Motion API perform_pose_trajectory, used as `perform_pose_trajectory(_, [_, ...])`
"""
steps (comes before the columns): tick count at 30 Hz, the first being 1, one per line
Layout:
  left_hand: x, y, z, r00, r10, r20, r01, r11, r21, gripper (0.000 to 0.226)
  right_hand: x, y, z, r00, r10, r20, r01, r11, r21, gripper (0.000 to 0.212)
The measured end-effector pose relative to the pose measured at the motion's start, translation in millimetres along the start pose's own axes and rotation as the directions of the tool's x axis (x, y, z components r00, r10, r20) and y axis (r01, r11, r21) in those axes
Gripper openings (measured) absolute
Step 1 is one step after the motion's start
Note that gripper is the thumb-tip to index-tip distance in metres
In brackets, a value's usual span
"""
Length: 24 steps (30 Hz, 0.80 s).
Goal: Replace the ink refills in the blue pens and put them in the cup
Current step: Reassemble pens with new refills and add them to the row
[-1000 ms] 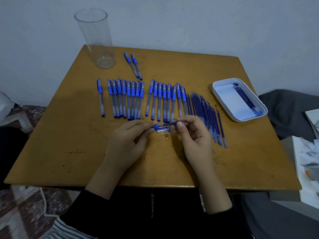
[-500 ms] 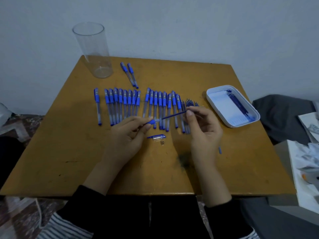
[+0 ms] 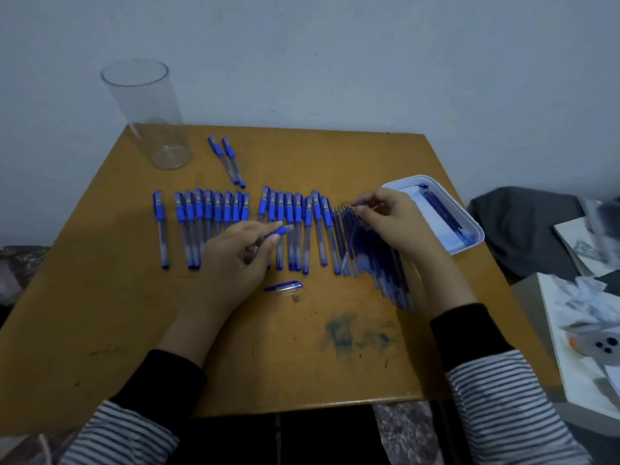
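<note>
left hand [image 3: 231, 260] grips one pen barrel [image 3: 281, 230], right hand [image 3: 392, 223] pinches one refill [image 3: 370, 205].

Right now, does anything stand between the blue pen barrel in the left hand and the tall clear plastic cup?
Nothing upright does. Between the left hand holding the blue pen barrel and the tall clear cup, only the row of capped blue pens lies flat.

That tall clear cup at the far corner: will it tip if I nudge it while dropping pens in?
Probably tippy: the cup is tall, narrow and empty, so likely light. It stands near the table edge, so a knock could send it off. Its clear smooth wall may be slippery.
</note>
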<state>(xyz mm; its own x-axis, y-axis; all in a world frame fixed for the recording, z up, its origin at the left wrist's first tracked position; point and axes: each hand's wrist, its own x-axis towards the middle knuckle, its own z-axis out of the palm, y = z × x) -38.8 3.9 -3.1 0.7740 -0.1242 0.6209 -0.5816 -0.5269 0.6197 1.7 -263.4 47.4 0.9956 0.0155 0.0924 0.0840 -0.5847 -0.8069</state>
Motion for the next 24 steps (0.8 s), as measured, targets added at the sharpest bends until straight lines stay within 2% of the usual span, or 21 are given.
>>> perform_pose_trajectory(4, [-1,-1,1,1.000,-0.001,-0.010,0.000,1.000,-0.007,0.026,12,5,6,0.997,-0.018,0.077,0.026,0.995,-0.098,0.010])
perform_pose_trajectory(12, [-1,-3,0,1.000,0.001,0.005,-0.001,1.000,0.012,0.026,21,-1,20,0.989,-0.065,0.131,0.094,0.969,-0.229,0.013])
perform_pose_trajectory(16, [-1,-3,0,1.000,0.006,0.001,-0.006,1.000,0.008,0.026,13,-5,17,0.995,-0.086,0.060,0.095,0.982,-0.164,0.018])
perform_pose_trajectory(24, [3,19,-1,1.000,0.011,-0.025,-0.010,1.000,0.027,0.026,-20,7,-7,0.996,-0.036,-0.082,0.043,0.995,0.094,0.021])
